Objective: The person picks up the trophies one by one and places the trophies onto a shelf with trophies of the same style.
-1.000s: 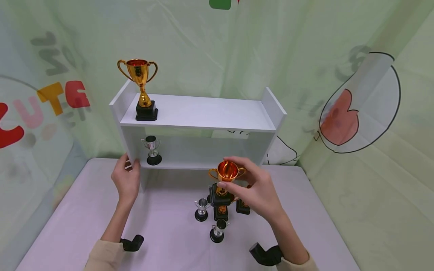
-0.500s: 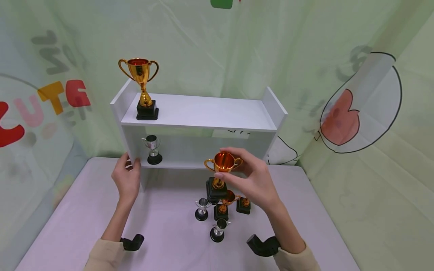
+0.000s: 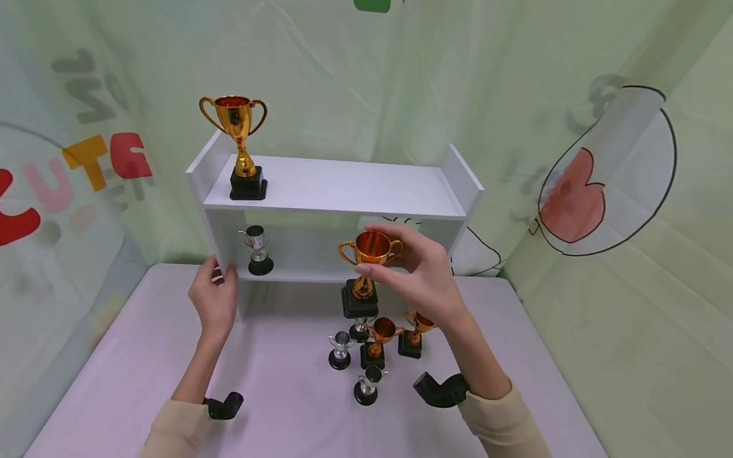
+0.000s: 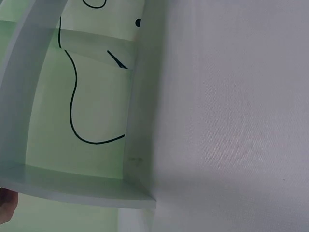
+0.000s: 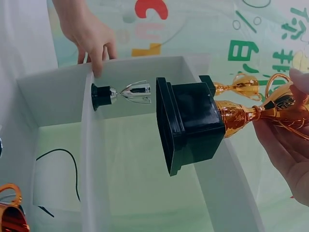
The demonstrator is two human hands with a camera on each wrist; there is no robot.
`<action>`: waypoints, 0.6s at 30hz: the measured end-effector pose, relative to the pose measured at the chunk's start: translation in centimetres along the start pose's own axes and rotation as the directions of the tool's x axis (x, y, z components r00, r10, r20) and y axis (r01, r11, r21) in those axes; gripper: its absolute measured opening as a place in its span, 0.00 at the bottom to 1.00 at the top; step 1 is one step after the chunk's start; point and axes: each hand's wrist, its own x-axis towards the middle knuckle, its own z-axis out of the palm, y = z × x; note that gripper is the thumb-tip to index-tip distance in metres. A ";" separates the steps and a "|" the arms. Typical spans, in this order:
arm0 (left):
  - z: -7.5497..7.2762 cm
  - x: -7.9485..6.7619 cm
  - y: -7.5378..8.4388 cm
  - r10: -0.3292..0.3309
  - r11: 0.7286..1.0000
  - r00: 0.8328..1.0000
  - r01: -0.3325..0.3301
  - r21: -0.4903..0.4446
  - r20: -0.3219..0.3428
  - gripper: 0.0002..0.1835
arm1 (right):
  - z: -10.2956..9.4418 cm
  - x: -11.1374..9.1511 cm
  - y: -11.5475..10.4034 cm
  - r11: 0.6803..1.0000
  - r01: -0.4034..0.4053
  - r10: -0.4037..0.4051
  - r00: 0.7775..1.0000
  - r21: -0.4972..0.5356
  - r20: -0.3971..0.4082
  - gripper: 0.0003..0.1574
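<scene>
In my right hand (image 3: 424,273) is a gold trophy cup (image 3: 362,287), pinched by its bowl between thumb and fingers. Its black square base (image 5: 190,121) hangs in the air in front of the white shelf unit (image 3: 343,187). My left hand (image 3: 213,302) grips the unit's left side panel, thumb at the front edge. A larger gold trophy (image 3: 243,165) stands on the top board at the left. Below it, a small silver trophy (image 3: 259,257) stands on the lower board, near my left fingers.
On the white-covered table (image 3: 286,407), below the held trophy, several small trophies stand close together. Among them are silver cups (image 3: 366,386) and copper-gold cups (image 3: 375,353). A printed curtain (image 3: 321,76) hangs behind and at the sides.
My right hand has lifted the gold trophy up and slightly left, from over the group of trophies to the height of the lower board. My left hand stays in place.
</scene>
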 end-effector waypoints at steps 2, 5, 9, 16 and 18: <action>0.0 0.0 0.0 -0.004 1.000 1.000 0.004 0.003 0.001 0.16 | -0.1 0.3 -0.1 1.000 0.006 -0.006 1.000 0.004 0.006 0.35; 0.0 0.0 0.0 -0.009 1.000 1.000 0.009 0.003 0.003 0.16 | -0.2 0.9 -0.4 1.000 0.007 -0.007 1.000 0.014 0.013 0.34; 0.1 0.1 -0.1 -0.003 1.000 1.000 0.003 -0.003 0.000 0.16 | -0.3 2.0 -1.0 1.000 0.004 -0.005 1.000 0.009 0.013 0.33; 0.1 0.1 -0.2 0.004 1.000 1.000 -0.005 -0.014 -0.012 0.17 | -0.4 3.9 -2.5 0.999 0.037 -0.037 0.999 0.018 0.013 0.33; 0.1 0.1 -0.2 0.002 1.000 1.000 -0.002 -0.010 -0.010 0.17 | -0.4 4.4 -2.9 0.999 0.047 -0.047 0.999 0.026 0.013 0.32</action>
